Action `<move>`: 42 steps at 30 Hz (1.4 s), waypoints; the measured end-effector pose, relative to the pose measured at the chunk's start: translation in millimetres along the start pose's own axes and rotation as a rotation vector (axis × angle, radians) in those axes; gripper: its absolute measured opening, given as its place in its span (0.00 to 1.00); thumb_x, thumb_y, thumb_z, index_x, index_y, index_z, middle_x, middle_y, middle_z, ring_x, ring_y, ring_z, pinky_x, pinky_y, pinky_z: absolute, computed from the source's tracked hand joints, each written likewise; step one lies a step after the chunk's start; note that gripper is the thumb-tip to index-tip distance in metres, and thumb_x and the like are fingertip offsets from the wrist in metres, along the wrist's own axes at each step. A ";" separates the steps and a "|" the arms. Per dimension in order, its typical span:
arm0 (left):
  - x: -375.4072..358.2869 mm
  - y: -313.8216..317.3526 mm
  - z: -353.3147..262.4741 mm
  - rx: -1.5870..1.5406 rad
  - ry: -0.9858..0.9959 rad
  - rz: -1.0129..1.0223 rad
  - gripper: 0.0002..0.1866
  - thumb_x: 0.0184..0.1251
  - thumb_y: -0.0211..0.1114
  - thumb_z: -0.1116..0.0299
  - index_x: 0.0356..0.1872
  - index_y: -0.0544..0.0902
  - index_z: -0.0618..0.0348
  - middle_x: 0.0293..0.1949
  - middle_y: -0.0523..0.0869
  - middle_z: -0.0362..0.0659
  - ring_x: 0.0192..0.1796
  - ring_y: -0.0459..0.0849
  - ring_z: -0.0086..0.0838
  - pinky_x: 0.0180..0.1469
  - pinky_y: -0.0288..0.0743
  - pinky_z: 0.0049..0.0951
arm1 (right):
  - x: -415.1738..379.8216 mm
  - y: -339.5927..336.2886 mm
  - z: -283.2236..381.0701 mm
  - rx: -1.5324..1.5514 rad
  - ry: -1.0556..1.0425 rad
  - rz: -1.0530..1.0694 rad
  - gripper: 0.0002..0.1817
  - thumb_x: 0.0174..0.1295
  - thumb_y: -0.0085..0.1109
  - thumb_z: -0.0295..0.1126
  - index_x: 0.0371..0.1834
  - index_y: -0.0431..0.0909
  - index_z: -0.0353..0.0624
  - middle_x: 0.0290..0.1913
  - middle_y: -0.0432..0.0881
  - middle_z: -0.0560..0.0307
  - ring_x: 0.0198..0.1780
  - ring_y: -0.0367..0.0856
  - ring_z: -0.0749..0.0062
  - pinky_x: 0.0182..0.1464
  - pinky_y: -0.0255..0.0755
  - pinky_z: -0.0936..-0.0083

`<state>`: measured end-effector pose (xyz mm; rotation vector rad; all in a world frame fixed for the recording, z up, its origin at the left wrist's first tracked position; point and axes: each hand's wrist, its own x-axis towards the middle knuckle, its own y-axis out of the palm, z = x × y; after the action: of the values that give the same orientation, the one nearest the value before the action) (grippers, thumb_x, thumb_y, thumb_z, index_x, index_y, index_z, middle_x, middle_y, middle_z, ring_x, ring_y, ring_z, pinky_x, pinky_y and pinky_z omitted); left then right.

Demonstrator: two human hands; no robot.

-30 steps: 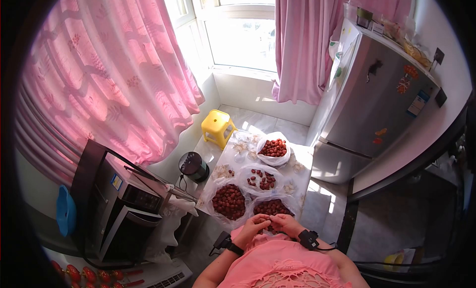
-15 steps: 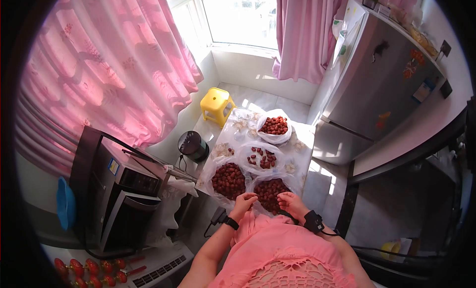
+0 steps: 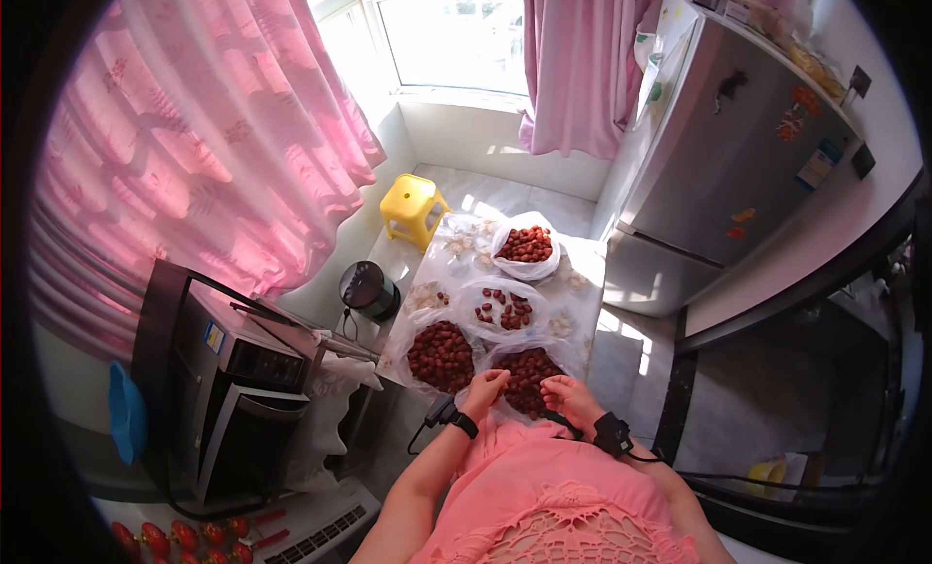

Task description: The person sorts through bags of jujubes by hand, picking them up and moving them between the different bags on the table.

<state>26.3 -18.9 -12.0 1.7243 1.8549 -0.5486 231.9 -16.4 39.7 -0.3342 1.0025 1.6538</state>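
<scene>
A plastic bag of dark red dates [image 3: 527,370] lies spread at the near edge of the table, right in front of me. My left hand [image 3: 482,395] is over this bag's left edge, fingers pinched together; anything between them is too small to make out. At the bag's right side my right hand [image 3: 573,403] is closed too, its fingertips drawn together over the dates, and I cannot see what they hold. Left of it sits a second bag of dates [image 3: 440,356]. Behind is a bag with fewer, scattered dates [image 3: 512,310].
Farther back on the table [image 3: 573,316] stands another bag of lighter red dates [image 3: 528,244]. A yellow stool [image 3: 415,207] and a dark round appliance [image 3: 369,290] are left of the table. A refrigerator [image 3: 718,147] stands at the right, a black-fronted appliance [image 3: 254,409] at the left.
My left hand has moved slightly up and inward over the near bag. My right hand stays about where it was, fingers still together. The whole view has shifted slightly.
</scene>
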 end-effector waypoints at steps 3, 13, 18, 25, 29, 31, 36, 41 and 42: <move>-17.7 4.4 -23.8 -0.193 -0.135 0.199 0.14 0.63 0.54 0.61 0.43 0.77 0.59 0.26 0.77 0.34 0.23 0.72 0.17 0.22 0.64 0.16 | -2.2 2.0 -0.2 -0.035 -0.016 -0.008 0.07 0.58 0.56 0.33 0.36 0.75 0.44 0.31 0.77 0.63 0.29 0.75 0.81 0.32 0.71 0.85; -42.7 18.1 -32.0 -0.511 -0.071 0.473 0.11 0.66 0.51 0.66 0.46 0.74 0.57 0.34 0.78 0.37 0.35 0.76 0.21 0.34 0.71 0.21 | -17.5 24.2 13.3 -0.235 -0.097 0.122 0.11 0.55 0.58 0.30 0.42 0.73 0.42 0.36 0.77 0.63 0.34 0.74 0.83 0.36 0.69 0.86; -37.2 22.1 -20.1 -0.553 -0.026 0.480 0.09 0.65 0.53 0.66 0.44 0.74 0.55 0.37 0.78 0.37 0.38 0.76 0.20 0.38 0.70 0.19 | -16.0 24.7 12.6 -0.236 -0.114 0.225 0.12 0.55 0.59 0.28 0.42 0.73 0.42 0.38 0.77 0.63 0.36 0.75 0.81 0.39 0.69 0.86; -48.1 29.0 -30.6 -0.544 -0.016 0.397 0.11 0.63 0.57 0.65 0.44 0.74 0.55 0.36 0.78 0.36 0.38 0.77 0.19 0.37 0.71 0.18 | -6.7 16.2 5.2 -0.147 -0.072 0.159 0.11 0.61 0.53 0.36 0.41 0.73 0.41 0.37 0.78 0.62 0.35 0.76 0.81 0.39 0.70 0.85; -50.2 26.0 -29.9 -0.394 0.086 0.454 0.11 0.63 0.58 0.65 0.43 0.74 0.56 0.35 0.78 0.36 0.36 0.76 0.18 0.37 0.70 0.16 | -2.2 9.5 1.8 -0.146 -0.046 0.109 0.12 0.62 0.50 0.40 0.38 0.73 0.43 0.34 0.77 0.64 0.33 0.75 0.83 0.36 0.69 0.86; -48.1 25.8 -27.0 -0.374 0.073 0.432 0.10 0.63 0.58 0.65 0.42 0.74 0.56 0.34 0.78 0.36 0.35 0.76 0.17 0.36 0.69 0.16 | -1.6 9.2 1.8 -0.134 -0.036 0.109 0.12 0.62 0.51 0.40 0.38 0.73 0.43 0.33 0.77 0.64 0.32 0.74 0.83 0.36 0.69 0.86; -42.7 24.4 -24.9 -0.345 0.026 0.379 0.09 0.62 0.58 0.63 0.39 0.76 0.56 0.29 0.78 0.34 0.28 0.73 0.16 0.31 0.68 0.15 | -6.9 15.8 7.3 -0.101 -0.010 0.103 0.11 0.61 0.53 0.39 0.38 0.73 0.43 0.33 0.76 0.64 0.33 0.74 0.83 0.35 0.69 0.86; -40.3 21.7 -18.5 -0.233 0.052 0.345 0.11 0.61 0.59 0.59 0.36 0.78 0.54 0.25 0.77 0.32 0.25 0.72 0.15 0.25 0.64 0.14 | -9.3 17.1 8.4 -0.184 -0.053 0.116 0.09 0.58 0.56 0.35 0.37 0.74 0.44 0.32 0.76 0.64 0.32 0.74 0.82 0.35 0.70 0.85; -40.4 21.6 -18.7 -0.233 0.052 0.346 0.11 0.61 0.59 0.59 0.36 0.78 0.54 0.25 0.77 0.32 0.25 0.72 0.15 0.25 0.64 0.14 | -5.8 14.0 5.3 -0.184 -0.053 0.116 0.09 0.58 0.56 0.35 0.37 0.74 0.44 0.32 0.76 0.64 0.32 0.74 0.82 0.35 0.70 0.85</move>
<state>46.9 -36.3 29.5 1.8548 1.5349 -0.1462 222.8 -16.5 52.9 -0.3579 0.8451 1.8559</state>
